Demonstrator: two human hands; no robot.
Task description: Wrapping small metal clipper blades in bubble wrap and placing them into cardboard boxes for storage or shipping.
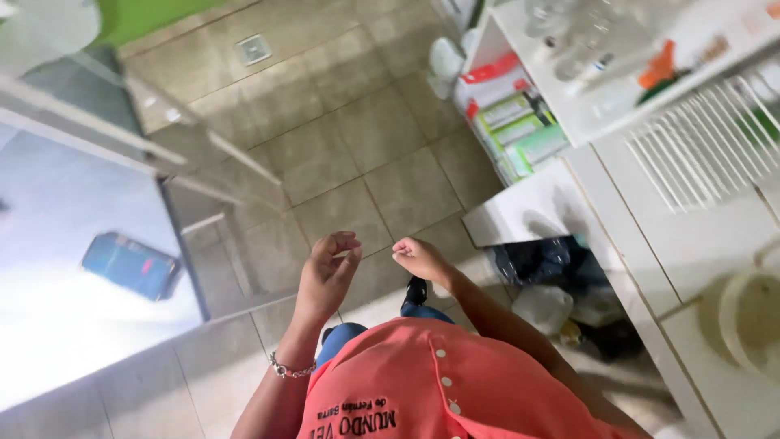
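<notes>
Now both hands empty — left hand [327, 272] curled loosely, right hand [416, 256] fisted.

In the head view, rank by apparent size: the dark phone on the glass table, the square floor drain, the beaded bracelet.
1. Dark phone
2. Beaded bracelet, nearer the camera, so unsure
3. Square floor drain

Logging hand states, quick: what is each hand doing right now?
Left hand: loosely curled, holding nothing.
Right hand: loosely closed, nothing visible in it.
</notes>
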